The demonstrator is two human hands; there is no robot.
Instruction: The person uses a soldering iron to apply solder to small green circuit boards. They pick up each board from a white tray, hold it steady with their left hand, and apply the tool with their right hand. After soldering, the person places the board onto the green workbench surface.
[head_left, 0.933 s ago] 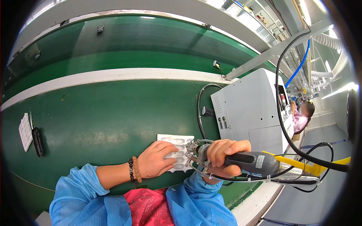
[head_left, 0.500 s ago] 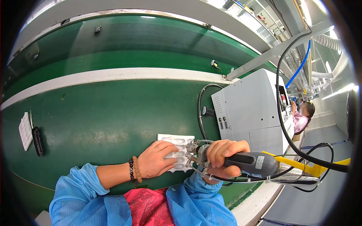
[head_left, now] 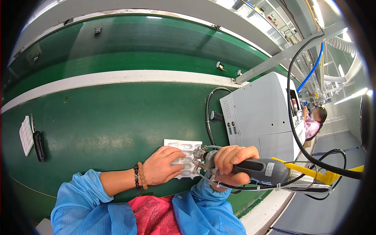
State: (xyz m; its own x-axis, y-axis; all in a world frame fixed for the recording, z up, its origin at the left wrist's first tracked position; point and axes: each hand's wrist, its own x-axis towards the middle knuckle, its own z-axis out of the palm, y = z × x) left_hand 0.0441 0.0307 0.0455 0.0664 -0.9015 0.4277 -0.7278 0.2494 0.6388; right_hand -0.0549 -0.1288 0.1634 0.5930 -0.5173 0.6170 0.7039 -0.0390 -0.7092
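A white moulded tray point(head_left: 187, 145) with rows of rounded hollows lies on the green bench in front of me. My left hand point(head_left: 164, 164) is laid palm down over its left side, with thumb and fingers bent onto it; what is under the fingertips is hidden. My right hand point(head_left: 232, 162) is wrapped round a grey and black powered screwdriver point(head_left: 258, 169), tilted sideways. Its metal head point(head_left: 201, 154), with thin tubes attached, reaches over the tray's right side, close to my left fingertips. The contact point of the tip is hidden.
A grey machine point(head_left: 254, 113) stands right of the tray, a black cable point(head_left: 207, 117) looping beside it. A second white tray point(head_left: 26, 135) and a black case point(head_left: 39, 147) lie far left. Beyond a white rail point(head_left: 137, 75), a green belt carries small parts point(head_left: 220, 65). One person point(head_left: 312, 124) sits far right.
The small parts on the belt have shifted slightly left, and another one shows more fully by the post. Both my hands, the tray and the screwdriver hold the same places.
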